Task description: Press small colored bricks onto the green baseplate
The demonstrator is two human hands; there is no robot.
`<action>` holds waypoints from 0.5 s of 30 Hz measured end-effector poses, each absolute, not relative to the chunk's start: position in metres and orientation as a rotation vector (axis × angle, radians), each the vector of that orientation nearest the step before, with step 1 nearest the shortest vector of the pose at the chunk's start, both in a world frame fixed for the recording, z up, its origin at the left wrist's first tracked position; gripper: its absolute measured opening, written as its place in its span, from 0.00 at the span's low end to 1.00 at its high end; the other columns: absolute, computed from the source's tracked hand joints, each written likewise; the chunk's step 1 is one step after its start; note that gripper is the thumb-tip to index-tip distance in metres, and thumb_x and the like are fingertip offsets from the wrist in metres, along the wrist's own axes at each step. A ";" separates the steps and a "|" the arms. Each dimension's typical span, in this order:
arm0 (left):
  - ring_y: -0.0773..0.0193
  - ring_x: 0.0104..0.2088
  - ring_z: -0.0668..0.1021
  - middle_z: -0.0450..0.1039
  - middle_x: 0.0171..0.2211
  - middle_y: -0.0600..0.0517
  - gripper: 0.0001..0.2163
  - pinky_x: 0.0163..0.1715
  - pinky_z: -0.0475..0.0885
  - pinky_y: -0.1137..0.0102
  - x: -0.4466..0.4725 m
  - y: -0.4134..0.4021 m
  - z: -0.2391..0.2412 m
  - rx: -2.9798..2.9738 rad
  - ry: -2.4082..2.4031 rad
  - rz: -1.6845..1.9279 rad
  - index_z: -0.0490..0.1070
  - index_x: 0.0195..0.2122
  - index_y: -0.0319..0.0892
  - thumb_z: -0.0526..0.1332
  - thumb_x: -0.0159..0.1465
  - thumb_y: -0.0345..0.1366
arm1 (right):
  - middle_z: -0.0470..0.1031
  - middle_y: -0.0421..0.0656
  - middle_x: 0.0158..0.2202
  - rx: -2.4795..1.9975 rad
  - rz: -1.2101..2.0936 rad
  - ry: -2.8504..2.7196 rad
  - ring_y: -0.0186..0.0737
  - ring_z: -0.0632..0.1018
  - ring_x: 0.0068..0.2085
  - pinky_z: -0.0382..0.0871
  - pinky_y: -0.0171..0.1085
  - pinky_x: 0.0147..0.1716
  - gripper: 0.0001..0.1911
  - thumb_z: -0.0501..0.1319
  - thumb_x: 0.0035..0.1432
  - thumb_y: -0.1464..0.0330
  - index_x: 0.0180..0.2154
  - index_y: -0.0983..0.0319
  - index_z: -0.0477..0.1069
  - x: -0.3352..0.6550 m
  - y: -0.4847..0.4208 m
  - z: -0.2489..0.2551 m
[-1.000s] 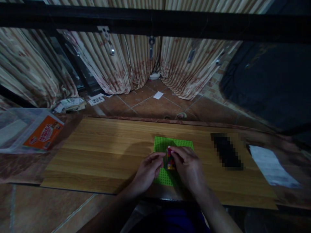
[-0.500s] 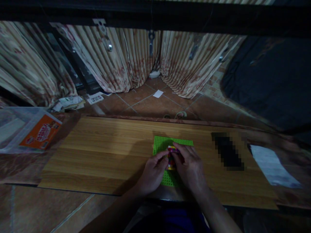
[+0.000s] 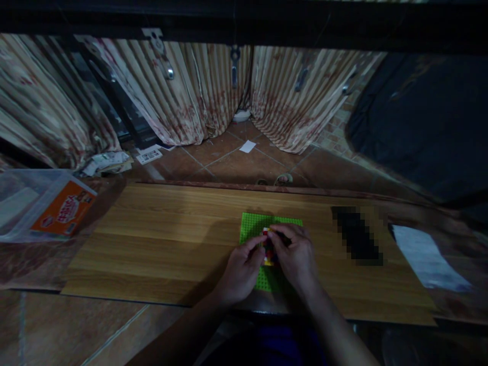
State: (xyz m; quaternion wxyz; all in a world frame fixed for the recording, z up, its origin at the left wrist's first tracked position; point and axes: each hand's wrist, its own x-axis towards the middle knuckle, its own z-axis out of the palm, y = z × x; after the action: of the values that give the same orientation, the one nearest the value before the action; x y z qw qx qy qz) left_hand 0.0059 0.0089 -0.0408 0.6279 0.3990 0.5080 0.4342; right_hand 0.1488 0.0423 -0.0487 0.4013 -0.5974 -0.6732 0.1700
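A green studded baseplate [image 3: 252, 226] lies on the wooden board [image 3: 160, 239] in front of me. A small stack of coloured bricks [image 3: 268, 249] stands on it, red, yellow and dark pieces showing. My left hand [image 3: 240, 269] pinches the stack from the left with curled fingers. My right hand [image 3: 295, 256] closes on it from the right and over the top. Most of the stack is hidden between my fingers.
A clear plastic box with an orange label [image 3: 57, 208] sits at the left edge. A blurred dark object [image 3: 356, 234] and a white sheet [image 3: 423, 256] lie at the right. Striped curtains [image 3: 198, 91] and a tiled floor [image 3: 236, 162] are beyond the board.
Both hands have drawn slightly closer together on the brick stack, and my right fingers now cover more of its top. The view has shifted a little.
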 end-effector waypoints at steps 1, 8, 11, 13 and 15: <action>0.66 0.27 0.69 0.72 0.25 0.55 0.15 0.31 0.62 0.71 0.006 0.009 -0.041 0.871 1.159 0.999 0.77 0.48 0.43 0.63 0.62 0.38 | 0.80 0.46 0.38 -1.512 0.427 -1.702 0.48 0.75 0.43 0.68 0.49 0.46 0.10 0.61 0.61 0.62 0.37 0.58 0.79 0.148 0.042 -0.049; 0.69 0.25 0.72 0.74 0.29 0.50 0.14 0.28 0.65 0.73 -0.003 0.009 -0.031 0.274 0.995 1.050 0.76 0.41 0.37 0.62 0.63 0.43 | 0.79 0.46 0.40 -1.503 0.335 -1.771 0.48 0.75 0.44 0.67 0.51 0.48 0.10 0.60 0.62 0.63 0.39 0.57 0.79 0.148 0.042 -0.044; 0.62 0.35 0.78 0.77 0.36 0.44 0.15 0.40 0.71 0.68 -0.010 0.009 -0.024 0.088 0.883 1.028 0.74 0.40 0.35 0.56 0.67 0.43 | 0.77 0.47 0.44 -1.452 0.208 -1.797 0.48 0.74 0.47 0.66 0.53 0.50 0.10 0.58 0.64 0.65 0.41 0.57 0.78 0.145 0.033 -0.037; 0.60 0.38 0.78 0.77 0.37 0.42 0.17 0.43 0.71 0.66 -0.013 0.008 -0.021 0.041 0.842 1.019 0.74 0.39 0.36 0.52 0.69 0.44 | 0.76 0.47 0.46 -1.359 0.195 -1.881 0.47 0.73 0.49 0.68 0.51 0.49 0.11 0.56 0.65 0.68 0.43 0.56 0.77 0.141 0.024 -0.033; 0.61 0.38 0.78 0.77 0.38 0.43 0.18 0.42 0.71 0.68 -0.014 0.007 -0.018 0.013 0.796 1.011 0.74 0.39 0.36 0.50 0.70 0.45 | 0.75 0.46 0.48 -1.250 0.240 -2.012 0.46 0.72 0.50 0.68 0.49 0.49 0.12 0.56 0.66 0.70 0.45 0.56 0.76 0.137 0.015 -0.030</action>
State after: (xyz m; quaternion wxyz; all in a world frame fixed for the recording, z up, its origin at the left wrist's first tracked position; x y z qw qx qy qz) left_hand -0.0143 0.0072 -0.0181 0.8002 0.0063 0.3709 0.4712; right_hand 0.1372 0.0151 -0.0303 0.3714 -0.4873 -0.7848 0.0934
